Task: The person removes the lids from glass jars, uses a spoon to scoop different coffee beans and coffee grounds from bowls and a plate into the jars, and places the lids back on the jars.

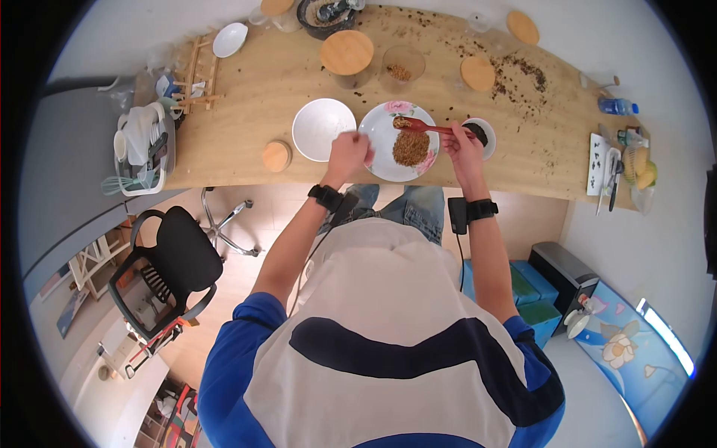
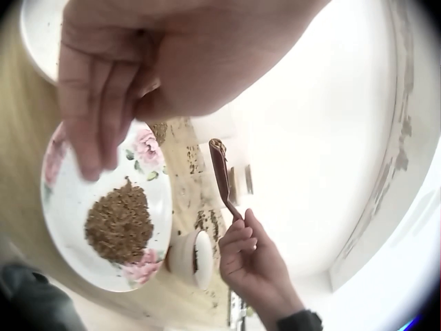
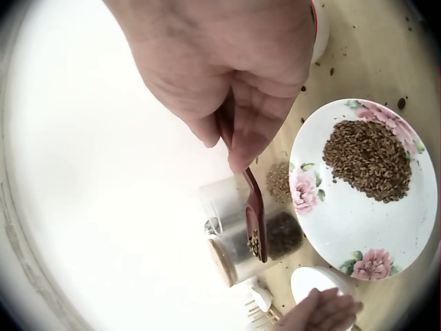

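My right hand [image 1: 464, 155] pinches the handle of a reddish-brown scoop [image 1: 427, 127]. Some grains lie in its bowl end, as the right wrist view shows. Under the scoop is a white plate [image 1: 379, 145] with pink flowers, bearing a heap of brown grains [image 1: 411, 149]. Blurred in the head view, my left hand [image 1: 349, 153] hovers between the plate's left rim and a white bowl [image 1: 321, 123]. Its fingers look relaxed and hold nothing in the left wrist view. Partly behind the right hand stands a small cup [image 1: 489, 140] with dark contents.
Behind the plate stand a clear container [image 1: 403, 63] with some grains and a jar with a wooden lid [image 1: 347, 52]. Another wooden lid [image 1: 276, 156] is near the front left edge. Dark bits [image 1: 523, 75] are scattered at the back right. Knives [image 1: 609, 172] lie far right.
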Demonstrator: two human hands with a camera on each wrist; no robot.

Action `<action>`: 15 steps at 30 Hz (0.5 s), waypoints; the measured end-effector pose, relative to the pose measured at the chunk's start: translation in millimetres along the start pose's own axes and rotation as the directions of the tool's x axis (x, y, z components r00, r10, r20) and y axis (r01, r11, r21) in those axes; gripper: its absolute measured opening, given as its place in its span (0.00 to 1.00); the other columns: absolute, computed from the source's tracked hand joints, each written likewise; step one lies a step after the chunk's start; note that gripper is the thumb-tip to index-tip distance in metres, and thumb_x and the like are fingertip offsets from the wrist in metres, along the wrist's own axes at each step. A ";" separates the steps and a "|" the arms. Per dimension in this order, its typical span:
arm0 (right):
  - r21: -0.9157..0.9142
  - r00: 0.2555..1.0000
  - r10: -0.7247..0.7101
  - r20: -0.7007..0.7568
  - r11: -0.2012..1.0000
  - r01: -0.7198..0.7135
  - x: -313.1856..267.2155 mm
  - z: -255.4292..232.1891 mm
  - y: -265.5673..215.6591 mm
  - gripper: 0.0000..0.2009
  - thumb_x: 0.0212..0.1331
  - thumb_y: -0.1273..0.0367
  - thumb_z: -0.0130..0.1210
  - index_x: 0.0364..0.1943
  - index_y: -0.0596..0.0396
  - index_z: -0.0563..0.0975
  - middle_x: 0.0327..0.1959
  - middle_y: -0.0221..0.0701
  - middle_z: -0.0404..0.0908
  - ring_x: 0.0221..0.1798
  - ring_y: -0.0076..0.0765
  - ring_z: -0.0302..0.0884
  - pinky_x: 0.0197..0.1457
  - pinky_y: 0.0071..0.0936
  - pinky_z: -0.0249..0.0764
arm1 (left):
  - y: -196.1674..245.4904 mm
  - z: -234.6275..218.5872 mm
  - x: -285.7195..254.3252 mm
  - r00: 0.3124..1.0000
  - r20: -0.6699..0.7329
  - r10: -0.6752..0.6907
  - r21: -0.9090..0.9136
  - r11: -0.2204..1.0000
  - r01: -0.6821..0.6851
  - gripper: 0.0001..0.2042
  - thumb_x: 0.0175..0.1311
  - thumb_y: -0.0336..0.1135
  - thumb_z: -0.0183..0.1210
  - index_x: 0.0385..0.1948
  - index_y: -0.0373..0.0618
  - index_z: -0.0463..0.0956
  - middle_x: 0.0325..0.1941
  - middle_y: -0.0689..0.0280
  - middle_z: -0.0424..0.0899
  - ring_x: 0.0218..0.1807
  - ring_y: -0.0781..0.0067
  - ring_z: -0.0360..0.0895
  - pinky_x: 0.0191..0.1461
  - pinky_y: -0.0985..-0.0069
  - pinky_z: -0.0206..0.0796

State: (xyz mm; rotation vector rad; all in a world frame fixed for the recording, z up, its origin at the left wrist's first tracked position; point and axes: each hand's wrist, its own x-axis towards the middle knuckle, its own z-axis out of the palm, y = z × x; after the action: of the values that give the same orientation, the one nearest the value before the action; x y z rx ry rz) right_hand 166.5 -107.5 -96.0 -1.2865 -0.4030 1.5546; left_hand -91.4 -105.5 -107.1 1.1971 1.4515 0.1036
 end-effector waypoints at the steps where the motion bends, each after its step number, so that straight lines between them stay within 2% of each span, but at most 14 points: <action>1: 0.010 1.000 -0.023 -0.002 1.000 0.023 -1.1 3.5 -4.4 0.09 0.58 0.65 0.54 0.29 0.57 0.75 0.24 0.31 0.79 0.24 0.23 0.75 0.27 0.16 0.70 | 8.7 3.5 6.9 0.990 -0.132 0.042 -0.469 0.878 -0.100 0.14 0.63 0.36 0.44 0.35 0.31 0.71 0.31 0.56 0.78 0.40 0.63 0.78 0.46 0.73 0.71; 2: 0.010 1.000 -0.029 0.001 1.000 0.029 -2.2 8.7 -9.9 0.09 0.58 0.65 0.54 0.29 0.57 0.75 0.24 0.31 0.79 0.24 0.23 0.75 0.27 0.16 0.70 | 21.0 6.3 13.2 0.964 -0.265 0.020 -0.808 0.541 -0.233 0.15 0.63 0.37 0.43 0.36 0.30 0.70 0.35 0.53 0.79 0.41 0.62 0.77 0.50 0.72 0.69; 3: 0.007 0.999 -0.037 -0.010 0.999 0.037 -3.9 13.6 -14.9 0.09 0.58 0.65 0.54 0.29 0.57 0.75 0.24 0.31 0.79 0.24 0.23 0.75 0.27 0.16 0.70 | 33.6 9.2 19.5 0.964 -0.266 0.025 -0.808 0.540 -0.237 0.15 0.63 0.37 0.43 0.36 0.30 0.70 0.35 0.53 0.79 0.41 0.62 0.77 0.50 0.72 0.69; 4: 0.004 0.999 -0.042 -0.024 0.999 0.042 -6.0 18.2 -19.7 0.09 0.59 0.65 0.54 0.29 0.57 0.75 0.24 0.31 0.79 0.24 0.23 0.75 0.27 0.16 0.69 | 52.2 10.7 21.8 0.972 -0.235 -0.003 -0.938 0.262 -0.226 0.16 0.63 0.37 0.41 0.36 0.29 0.70 0.36 0.52 0.78 0.43 0.61 0.75 0.51 0.70 0.68; 5: 0.003 0.999 -0.044 -0.025 0.999 0.044 -6.4 22.4 -24.0 0.09 0.59 0.65 0.54 0.29 0.57 0.75 0.24 0.31 0.79 0.24 0.23 0.75 0.27 0.16 0.69 | 66.7 12.7 25.9 0.981 -0.194 -0.020 -0.980 -0.040 -0.195 0.16 0.63 0.37 0.40 0.36 0.29 0.70 0.38 0.50 0.76 0.45 0.60 0.74 0.53 0.69 0.67; 6: 0.020 0.999 -0.051 -0.017 0.998 0.051 -5.6 27.2 -28.8 0.09 0.59 0.65 0.54 0.29 0.57 0.75 0.24 0.32 0.79 0.25 0.23 0.75 0.28 0.16 0.70 | 77.3 14.6 32.1 0.981 -0.194 -0.017 -0.980 -0.041 -0.195 0.16 0.63 0.37 0.40 0.36 0.29 0.70 0.38 0.50 0.76 0.45 0.60 0.74 0.53 0.69 0.67; 8: 0.037 0.998 -0.063 -0.004 0.997 0.063 -3.0 37.0 -37.1 0.09 0.59 0.65 0.54 0.30 0.58 0.75 0.24 0.32 0.79 0.25 0.23 0.75 0.28 0.17 0.70 | 96.5 13.8 45.0 0.965 -0.258 0.047 -0.948 -0.207 -0.243 0.16 0.64 0.36 0.38 0.35 0.30 0.69 0.41 0.49 0.74 0.47 0.58 0.71 0.56 0.66 0.64; 9: 0.043 0.996 -0.085 -0.013 0.995 0.086 -1.0 42.5 -41.5 0.09 0.59 0.65 0.54 0.30 0.58 0.75 0.24 0.32 0.78 0.26 0.24 0.75 0.29 0.17 0.70 | 106.8 10.9 50.2 0.963 -0.263 0.052 -0.946 -0.208 -0.247 0.16 0.64 0.36 0.38 0.35 0.30 0.69 0.41 0.49 0.74 0.47 0.58 0.71 0.56 0.66 0.64; 11: 0.049 0.994 -0.112 -0.019 0.992 0.112 5.8 46.3 -46.3 0.09 0.59 0.65 0.54 0.30 0.58 0.75 0.24 0.32 0.78 0.26 0.24 0.75 0.29 0.18 0.71 | 125.4 2.6 57.5 0.960 -0.280 0.007 -0.906 -0.332 -0.262 0.16 0.64 0.37 0.37 0.34 0.30 0.69 0.40 0.50 0.74 0.46 0.56 0.72 0.55 0.64 0.65; 13: 0.079 0.989 -0.146 -0.005 0.986 0.146 17.3 51.2 -51.7 0.09 0.58 0.65 0.54 0.31 0.58 0.74 0.25 0.32 0.78 0.27 0.24 0.75 0.30 0.18 0.71 | 135.9 -8.2 70.0 0.951 -0.307 0.028 -0.905 -0.319 -0.282 0.17 0.64 0.37 0.36 0.35 0.29 0.68 0.41 0.50 0.74 0.46 0.56 0.71 0.55 0.65 0.65; 15: 0.101 0.987 -0.161 -0.020 0.982 0.163 27.6 56.3 -57.6 0.09 0.58 0.65 0.55 0.32 0.58 0.74 0.25 0.32 0.78 0.27 0.25 0.75 0.31 0.19 0.71 | 145.5 -19.1 82.8 0.928 -0.373 -0.017 -0.888 -0.284 -0.362 0.18 0.64 0.39 0.35 0.35 0.29 0.68 0.41 0.50 0.73 0.46 0.57 0.72 0.53 0.67 0.67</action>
State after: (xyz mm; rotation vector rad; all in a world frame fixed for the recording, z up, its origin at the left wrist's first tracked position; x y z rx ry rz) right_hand 148.7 -41.5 -45.2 -1.1545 -0.4053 1.4119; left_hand -2.5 30.5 -62.2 -0.1704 0.7337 1.5000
